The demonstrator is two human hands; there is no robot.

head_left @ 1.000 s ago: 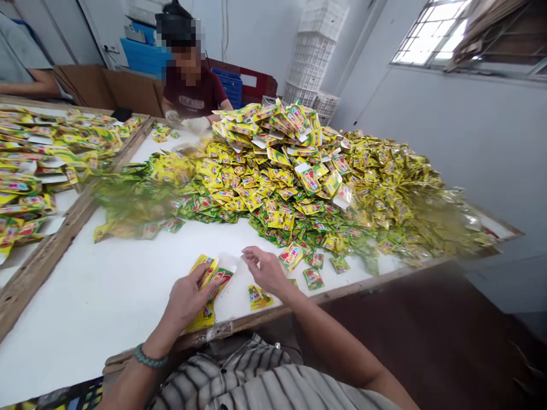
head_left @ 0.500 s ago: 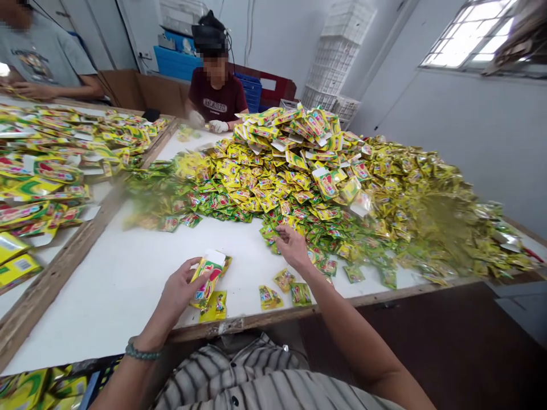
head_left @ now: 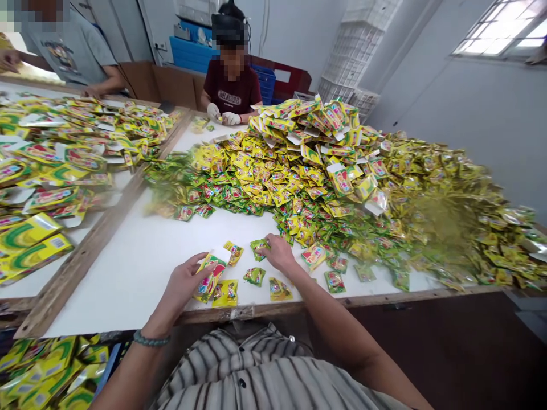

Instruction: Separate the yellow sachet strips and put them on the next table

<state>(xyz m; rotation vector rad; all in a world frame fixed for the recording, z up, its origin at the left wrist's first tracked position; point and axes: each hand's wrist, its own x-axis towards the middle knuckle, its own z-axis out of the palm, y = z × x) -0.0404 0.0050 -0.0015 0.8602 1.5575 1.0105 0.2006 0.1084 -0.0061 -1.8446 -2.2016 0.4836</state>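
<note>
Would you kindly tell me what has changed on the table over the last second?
The right hand went out to the edge of the pile, then drew back toward the left hand, its fingertips now on a small sachet. The left hand kept hold of the larger pouch; the pile looks unchanged.

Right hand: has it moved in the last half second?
Yes. The right hand has drawn back from the heap of sachets toward the table's wooden front edge, its fingers now gripping a small green sachet.
</note>
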